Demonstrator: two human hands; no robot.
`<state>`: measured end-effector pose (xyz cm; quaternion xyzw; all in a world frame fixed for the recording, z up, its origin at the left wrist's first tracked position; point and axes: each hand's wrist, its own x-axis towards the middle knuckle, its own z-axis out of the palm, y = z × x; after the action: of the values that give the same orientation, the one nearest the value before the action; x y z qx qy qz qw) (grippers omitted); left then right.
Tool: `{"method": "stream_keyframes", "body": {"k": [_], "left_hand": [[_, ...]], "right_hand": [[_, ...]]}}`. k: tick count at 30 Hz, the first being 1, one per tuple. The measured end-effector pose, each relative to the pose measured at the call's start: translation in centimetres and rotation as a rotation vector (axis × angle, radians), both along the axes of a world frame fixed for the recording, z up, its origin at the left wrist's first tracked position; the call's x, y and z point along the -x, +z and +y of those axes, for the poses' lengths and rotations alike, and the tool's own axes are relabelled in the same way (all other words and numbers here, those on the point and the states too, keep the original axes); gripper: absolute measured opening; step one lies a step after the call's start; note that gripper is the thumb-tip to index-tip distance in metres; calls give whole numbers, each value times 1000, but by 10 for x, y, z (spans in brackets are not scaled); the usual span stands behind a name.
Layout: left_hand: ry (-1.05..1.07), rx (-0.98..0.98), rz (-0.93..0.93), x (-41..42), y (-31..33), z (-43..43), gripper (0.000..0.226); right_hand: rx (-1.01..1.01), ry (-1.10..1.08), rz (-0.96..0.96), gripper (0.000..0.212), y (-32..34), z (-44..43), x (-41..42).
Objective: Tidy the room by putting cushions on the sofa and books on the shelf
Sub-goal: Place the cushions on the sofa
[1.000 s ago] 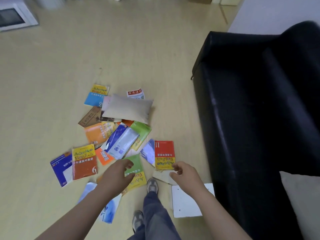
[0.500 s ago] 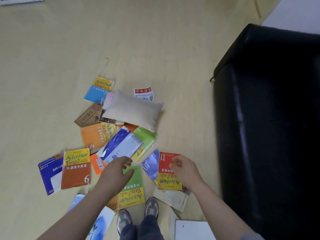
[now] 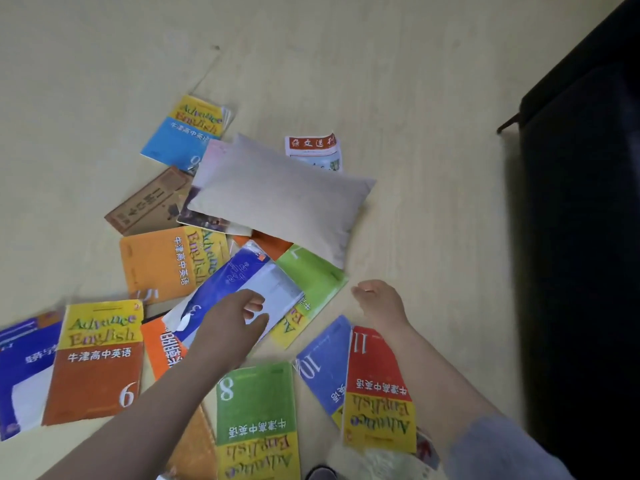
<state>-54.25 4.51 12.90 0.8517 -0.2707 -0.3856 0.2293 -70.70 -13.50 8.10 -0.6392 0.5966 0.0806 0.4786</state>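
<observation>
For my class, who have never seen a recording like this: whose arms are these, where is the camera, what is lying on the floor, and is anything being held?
There is no machine here. A person wears a camera on the head, looking forward and down, so the two arms reaching in from below are their own. The left hand hovers over a blue and white book; the right hand is beside it over bare floor. Both are open and hold nothing. Many schoolbooks lie scattered and overlapping on the floor, such as a green book numbered 8. A beige cushion rests on top of several books. The dark shape at the right edge is a black sofa.
</observation>
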Motion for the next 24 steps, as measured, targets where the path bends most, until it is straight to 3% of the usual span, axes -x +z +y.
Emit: {"method": "stream_keyframes", "body": {"k": [4, 8, 13, 14, 17, 20, 24], "left_hand": [[16, -2, -14, -20, -82, -6, 20], [23, 14, -25, -31, -142, -12, 19], [19, 15, -28, -29, -182, -15, 18], [17, 20, -20, -27, -187, -16, 19], [5, 20, -19, -24, -192, -18, 21], [121, 19, 45, -22, -188, -28, 22], [605, 140, 476, -14, -166, -54, 37]], "right_hand": [[9, -88, -19, 16, -93, -18, -29], [-22, -251, -49, 62, -157, -33, -53], [-38, -387, -223, 89, -207, -52, -67], [-17, -401, -259, 78, -211, -54, -69], [63, -442, -359, 15, -197, -48, -76], [95, -417, -505, 7, -173, -38, -81], [20, -378, -596, 15, -123, -8, -65]]}}
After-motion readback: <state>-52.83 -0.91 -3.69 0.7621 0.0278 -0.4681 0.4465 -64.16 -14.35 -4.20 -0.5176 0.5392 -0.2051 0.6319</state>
